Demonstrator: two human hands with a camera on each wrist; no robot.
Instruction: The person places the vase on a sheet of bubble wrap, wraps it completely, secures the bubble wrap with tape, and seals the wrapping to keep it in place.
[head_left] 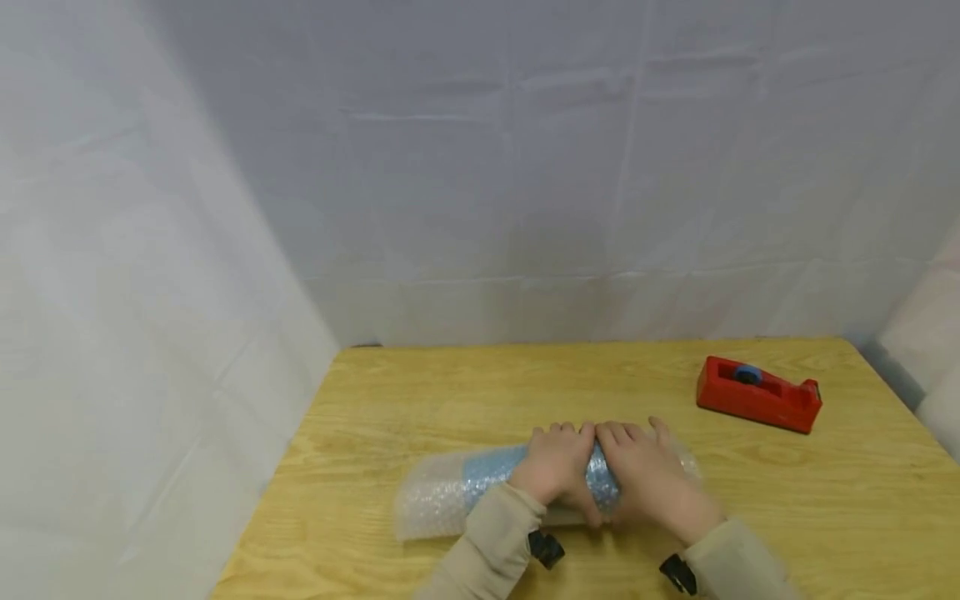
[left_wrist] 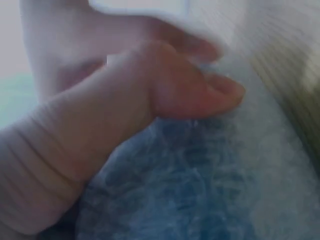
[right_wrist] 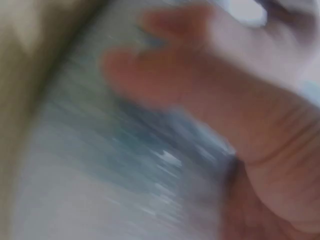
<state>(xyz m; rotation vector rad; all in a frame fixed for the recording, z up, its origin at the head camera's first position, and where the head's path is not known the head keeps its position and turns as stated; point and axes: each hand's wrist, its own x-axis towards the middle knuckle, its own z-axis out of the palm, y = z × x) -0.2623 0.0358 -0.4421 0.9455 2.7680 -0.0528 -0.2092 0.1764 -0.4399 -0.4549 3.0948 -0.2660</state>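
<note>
A bubble-wrap roll (head_left: 435,497) lies crosswise on the wooden table, with something blue (head_left: 491,473) showing through the clear wrap around its middle. Side by side near the centre of the roll, both hands hold it from above. My left hand (head_left: 557,467) curls over the blue part, its fingers on the far side and its thumb on the near side. The right hand (head_left: 648,477) grips just to the right of it and covers much of that end. In the left wrist view the thumb (left_wrist: 200,92) presses on the wrap; the right wrist view is blurred, with the thumb (right_wrist: 145,75) lying across the wrap.
A red tape dispenser (head_left: 757,400) with a blue-cored tape roll (head_left: 747,374) stands at the table's back right. White sheeting (head_left: 480,183) hangs behind the table and along its left side. The yellow wooden table (head_left: 360,417) extends around the roll.
</note>
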